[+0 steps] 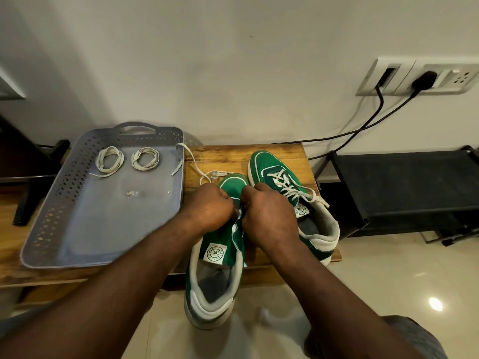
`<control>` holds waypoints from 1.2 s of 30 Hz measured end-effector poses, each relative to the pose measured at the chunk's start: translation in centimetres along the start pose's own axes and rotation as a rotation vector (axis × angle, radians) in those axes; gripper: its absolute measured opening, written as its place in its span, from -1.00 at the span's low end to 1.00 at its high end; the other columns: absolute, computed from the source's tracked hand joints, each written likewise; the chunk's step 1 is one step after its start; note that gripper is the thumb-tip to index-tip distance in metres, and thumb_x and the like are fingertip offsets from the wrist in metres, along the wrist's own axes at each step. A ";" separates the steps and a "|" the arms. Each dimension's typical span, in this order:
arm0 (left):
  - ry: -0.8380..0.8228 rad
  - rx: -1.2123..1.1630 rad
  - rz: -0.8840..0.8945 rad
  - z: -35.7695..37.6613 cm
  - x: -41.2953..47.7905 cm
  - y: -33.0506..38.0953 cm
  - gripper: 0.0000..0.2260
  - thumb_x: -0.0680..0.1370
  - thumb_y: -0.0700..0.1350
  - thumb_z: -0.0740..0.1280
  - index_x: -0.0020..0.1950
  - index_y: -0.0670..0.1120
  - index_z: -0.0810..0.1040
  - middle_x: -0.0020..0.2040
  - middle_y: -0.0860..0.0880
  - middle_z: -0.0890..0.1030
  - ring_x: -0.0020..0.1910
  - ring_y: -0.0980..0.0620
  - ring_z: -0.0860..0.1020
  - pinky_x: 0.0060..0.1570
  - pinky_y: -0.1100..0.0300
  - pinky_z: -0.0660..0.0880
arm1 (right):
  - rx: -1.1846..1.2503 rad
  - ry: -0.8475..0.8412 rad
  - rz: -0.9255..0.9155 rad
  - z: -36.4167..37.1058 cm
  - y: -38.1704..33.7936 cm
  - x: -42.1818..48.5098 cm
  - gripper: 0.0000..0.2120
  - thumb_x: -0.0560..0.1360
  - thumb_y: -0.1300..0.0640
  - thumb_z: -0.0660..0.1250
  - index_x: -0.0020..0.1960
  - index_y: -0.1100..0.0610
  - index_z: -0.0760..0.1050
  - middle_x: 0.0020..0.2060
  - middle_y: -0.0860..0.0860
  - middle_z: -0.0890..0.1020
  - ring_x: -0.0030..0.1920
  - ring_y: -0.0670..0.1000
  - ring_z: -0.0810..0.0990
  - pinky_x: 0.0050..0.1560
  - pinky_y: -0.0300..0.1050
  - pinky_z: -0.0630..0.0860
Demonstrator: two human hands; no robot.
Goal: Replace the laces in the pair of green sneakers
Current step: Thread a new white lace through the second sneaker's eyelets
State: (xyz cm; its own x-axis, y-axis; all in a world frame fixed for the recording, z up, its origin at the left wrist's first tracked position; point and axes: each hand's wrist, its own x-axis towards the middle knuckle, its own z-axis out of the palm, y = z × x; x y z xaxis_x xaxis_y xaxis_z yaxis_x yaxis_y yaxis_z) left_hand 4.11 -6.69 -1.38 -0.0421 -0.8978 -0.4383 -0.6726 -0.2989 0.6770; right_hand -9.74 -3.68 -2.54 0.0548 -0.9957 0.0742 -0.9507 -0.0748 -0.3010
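ideally, left hand and right hand, curled at the near sneaker's eyelets with their pinch hidden, should ease the loose lace through each eyelet flat.

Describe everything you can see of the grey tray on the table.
The grey tray is rectangular, plastic-looking, with perforated walls and a handle slot at its far end. It lies flat on the wooden table, left of the green sneakers. Inside are two coiled off-white laces and small scraps; a loose lace trails over its right wall.
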 end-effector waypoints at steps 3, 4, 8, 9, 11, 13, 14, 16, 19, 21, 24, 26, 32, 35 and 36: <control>0.059 0.132 0.085 -0.6 0.3 -0.2 -0.82 0.53 -0.23 0.46 -0.12 0.06 0.73 -0.07 0.07 0.70 -0.03 0.03 0.64 0.05 0.11 0.59 | 0.009 0.026 0.017 -0.3 0.1 -0.1 -0.79 0.58 0.06 0.36 0.20 0.02 0.56 0.03 -0.01 0.61 0.00 0.10 0.62 -0.12 -0.05 0.50; 0.088 0.202 0.122 -0.7 0.4 -0.2 -0.81 0.53 -0.20 0.47 -0.14 0.12 0.71 -0.06 0.09 0.69 -0.03 0.06 0.63 0.00 0.16 0.56 | 0.012 0.029 0.021 -0.3 0.1 -0.2 -0.79 0.58 0.05 0.36 0.20 0.02 0.55 0.01 -0.01 0.62 -0.01 0.09 0.62 -0.11 -0.04 0.52; 0.137 0.344 0.206 0.0 0.5 -0.3 -0.89 0.52 -0.11 0.49 -0.13 0.12 0.72 -0.09 0.10 0.69 -0.06 0.05 0.62 -0.05 0.14 0.59 | -0.007 0.015 0.026 -0.3 0.0 -0.2 -0.79 0.56 0.09 0.38 0.20 0.01 0.59 0.02 -0.03 0.62 -0.02 0.06 0.61 -0.07 -0.03 0.59; 0.164 0.380 0.219 0.4 0.5 -0.3 -0.90 0.52 -0.11 0.48 -0.11 0.10 0.72 -0.10 0.10 0.68 -0.08 0.05 0.62 -0.07 0.15 0.58 | -0.011 0.008 0.029 -0.3 0.0 -0.2 -0.78 0.56 0.08 0.38 0.20 0.01 0.60 0.03 -0.03 0.61 -0.01 0.07 0.62 -0.07 -0.03 0.59; 0.220 0.444 0.250 0.8 0.5 -0.2 -0.92 0.53 -0.09 0.45 -0.09 0.07 0.74 -0.13 0.08 0.68 -0.10 0.03 0.63 -0.10 0.14 0.60 | -0.023 -0.009 0.031 -0.3 0.0 -0.2 -0.78 0.56 0.08 0.37 0.19 0.01 0.62 0.04 -0.02 0.59 -0.01 0.08 0.63 -0.09 -0.03 0.57; 0.252 0.465 0.254 1.2 0.7 -0.2 -0.90 0.55 -0.04 0.44 -0.09 0.03 0.75 -0.17 0.04 0.69 -0.12 0.01 0.65 -0.08 0.07 0.65 | -0.026 -0.024 0.021 -0.3 0.0 -0.1 -0.78 0.55 0.08 0.36 0.18 0.02 0.63 0.03 -0.02 0.59 -0.01 0.08 0.63 -0.10 -0.04 0.56; 0.263 0.470 0.248 1.3 0.8 -0.3 -0.88 0.55 -0.02 0.44 -0.11 0.02 0.76 -0.20 0.04 0.68 -0.14 0.00 0.65 -0.09 0.05 0.66 | -0.024 -0.029 0.012 -0.4 0.1 -0.1 -0.78 0.56 0.08 0.35 0.17 0.02 0.64 0.03 -0.02 0.59 -0.02 0.07 0.63 -0.10 -0.05 0.56; 0.270 0.467 0.236 1.3 1.0 -0.5 -0.85 0.54 0.01 0.44 -0.18 0.02 0.75 -0.26 0.05 0.67 -0.19 0.01 0.65 -0.13 0.07 0.64 | -0.015 -0.033 0.003 -0.4 0.3 0.0 -0.78 0.58 0.03 0.34 0.17 0.03 0.65 0.02 -0.03 0.60 -0.02 0.06 0.63 -0.10 -0.06 0.56; 0.246 0.450 0.244 1.2 1.2 -0.7 -0.85 0.52 0.00 0.47 -0.24 0.04 0.75 -0.31 0.05 0.66 -0.23 0.03 0.64 -0.16 0.11 0.62 | 0.033 -0.080 0.025 -0.6 0.5 -0.1 -0.69 0.60 -0.13 0.29 0.15 0.04 0.65 0.04 -0.01 0.59 0.01 0.09 0.63 -0.03 0.01 0.62; 0.236 0.418 0.251 1.0 1.4 -0.9 -0.87 0.52 -0.03 0.50 -0.23 0.06 0.75 -0.30 0.08 0.66 -0.24 0.08 0.63 -0.13 0.12 0.62 | 0.065 -0.136 0.036 -0.8 0.7 -0.2 -0.60 0.54 -0.21 0.26 0.15 0.04 0.65 0.06 0.00 0.58 0.04 0.10 0.63 0.02 0.07 0.63; 0.204 0.348 0.250 0.7 1.6 -1.1 -0.88 0.54 -0.02 0.51 -0.20 0.10 0.76 -0.26 0.11 0.69 -0.23 0.14 0.63 -0.10 0.15 0.60 | 0.126 -0.213 0.035 -0.9 0.6 -0.7 -0.50 0.48 -0.24 0.28 0.24 0.07 0.59 0.16 0.02 0.52 0.08 0.11 0.60 0.00 0.00 0.57; 0.179 0.317 0.246 0.5 1.7 -1.2 -0.89 0.54 -0.03 0.51 -0.18 0.10 0.75 -0.22 0.12 0.71 -0.20 0.16 0.63 -0.06 0.15 0.59 | 0.172 -0.218 0.048 -0.7 0.0 -1.3 -0.49 0.47 -0.22 0.34 0.26 0.11 0.53 0.18 0.04 0.46 0.09 0.12 0.58 -0.06 -0.05 0.50; 0.239 0.372 0.188 0.9 1.1 -1.0 -0.92 0.51 -0.03 0.49 -0.19 0.09 0.73 -0.21 0.09 0.70 -0.18 0.07 0.64 -0.09 0.10 0.62 | 0.226 -0.178 0.144 0.0 -1.1 -2.0 -0.49 0.45 -0.11 0.42 0.30 0.15 0.49 0.26 0.09 0.39 0.19 0.17 0.56 0.11 0.00 0.55; 0.292 0.412 0.158 1.2 1.1 -1.1 -0.88 0.51 0.00 0.46 -0.23 0.07 0.72 -0.26 0.06 0.66 -0.22 0.02 0.62 -0.21 0.13 0.58 | 0.175 -0.162 0.135 0.1 -1.3 -2.3 -0.47 0.47 -0.12 0.39 0.34 0.13 0.48 0.28 0.12 0.38 0.30 0.18 0.44 0.24 0.05 0.52; 0.289 0.417 0.157 1.3 1.1 -1.2 -0.85 0.52 0.03 0.45 -0.23 0.06 0.72 -0.29 0.06 0.65 -0.24 0.03 0.62 -0.22 0.13 0.58 | 0.156 -0.160 0.125 0.1 -1.5 -2.3 -0.48 0.47 -0.11 0.38 0.35 0.13 0.48 0.29 0.12 0.40 0.31 0.18 0.43 0.25 0.06 0.51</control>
State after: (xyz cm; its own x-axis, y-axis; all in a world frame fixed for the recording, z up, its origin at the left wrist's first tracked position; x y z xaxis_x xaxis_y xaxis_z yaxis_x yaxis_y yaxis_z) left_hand 3.97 -6.92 -3.44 -0.0002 -0.9915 -0.1304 -0.9135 -0.0528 0.4033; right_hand -8.42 -1.28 -2.37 -0.0008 -0.9928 -0.1200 -0.8950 0.0542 -0.4428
